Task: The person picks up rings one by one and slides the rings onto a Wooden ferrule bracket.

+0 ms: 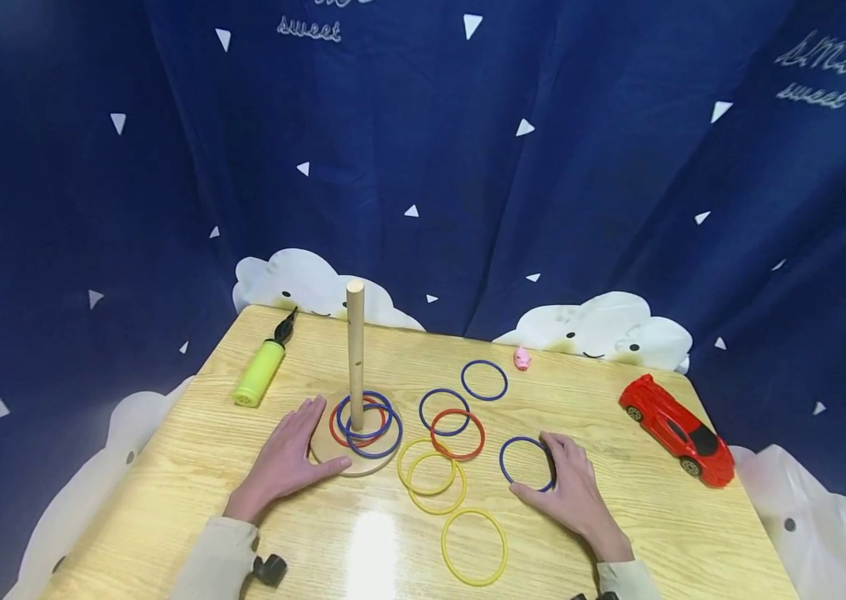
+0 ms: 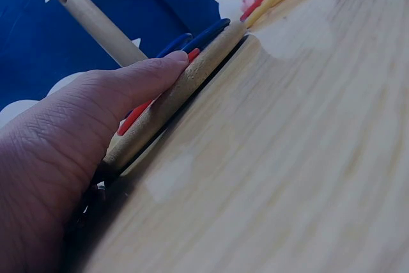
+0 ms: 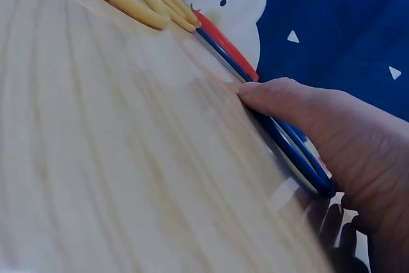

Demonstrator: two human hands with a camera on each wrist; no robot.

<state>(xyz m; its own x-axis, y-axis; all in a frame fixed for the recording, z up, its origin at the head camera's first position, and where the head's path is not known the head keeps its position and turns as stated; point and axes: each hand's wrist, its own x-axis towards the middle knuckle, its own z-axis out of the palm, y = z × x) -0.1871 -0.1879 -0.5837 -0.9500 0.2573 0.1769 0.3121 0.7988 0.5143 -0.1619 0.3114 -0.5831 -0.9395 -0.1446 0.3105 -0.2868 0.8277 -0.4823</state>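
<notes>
My left hand point(image 1: 287, 457) lies at the left edge of a round wooden base point(image 1: 329, 460), its fingers stretched along the rim. In the left wrist view its thumb point(image 2: 153, 76) rests over the rim beside the rings. An upright wooden peg point(image 1: 356, 358) rises from this base, with blue rings point(image 1: 395, 433) and a red ring point(image 1: 331, 427) around it. Farther right, my right hand point(image 1: 571, 492) holds a blue ring point(image 1: 503, 457) between thumb and fingers at its right side. The ring lies flat, close to the tabletop.
Between the hands lie several yellow rings point(image 1: 505, 546), a loose red ring point(image 1: 483, 435) and two loose blue rings point(image 1: 484, 362). A green hand pump point(image 1: 259, 375) lies at the left. A pink pig figure point(image 1: 522, 358) stands at the back, and a red toy car point(image 1: 673, 429) at the right.
</notes>
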